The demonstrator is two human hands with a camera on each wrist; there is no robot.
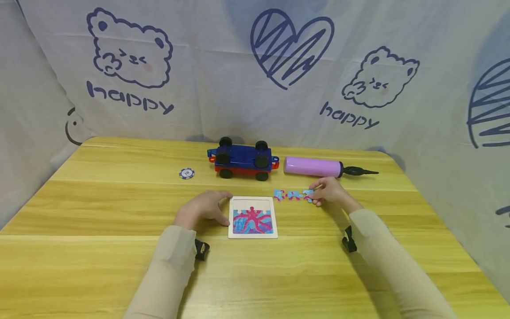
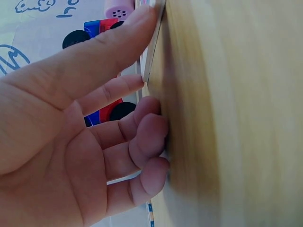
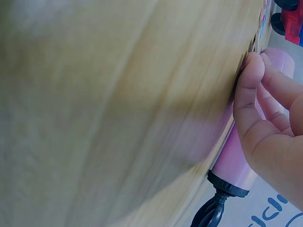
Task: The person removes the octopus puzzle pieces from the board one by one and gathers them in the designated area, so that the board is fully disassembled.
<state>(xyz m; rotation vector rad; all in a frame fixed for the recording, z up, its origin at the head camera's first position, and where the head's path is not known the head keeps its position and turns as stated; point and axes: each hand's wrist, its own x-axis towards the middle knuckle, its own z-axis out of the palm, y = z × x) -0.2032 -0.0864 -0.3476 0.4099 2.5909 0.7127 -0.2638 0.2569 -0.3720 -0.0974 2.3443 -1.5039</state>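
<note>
A square white puzzle tray [image 1: 253, 237] lies on the table, its lower part filled with a pink octopus picture on blue and its upper part bare. My left hand [image 1: 205, 207] touches the tray's left side, index fingertip by the far corner and thumb lower down; the left wrist view shows the other fingers loosely bent by the tabletop. Right of the tray, two loose puzzle pieces [image 1: 295, 195] lie in a row with a third puzzle piece [image 1: 307, 193]. My right hand [image 1: 330, 191] pinches that third piece between thumb and fingertips, which cover part of it.
Behind the tray, a blue toy cart [image 1: 243, 156] lies wheels up over a red one [image 1: 241, 169]. A purple hand pump [image 1: 312, 166] with a black nozzle lies just beyond my right hand. A poker chip [image 1: 186, 173] is at the back left. A printed cloth [image 1: 223, 66] hangs behind.
</note>
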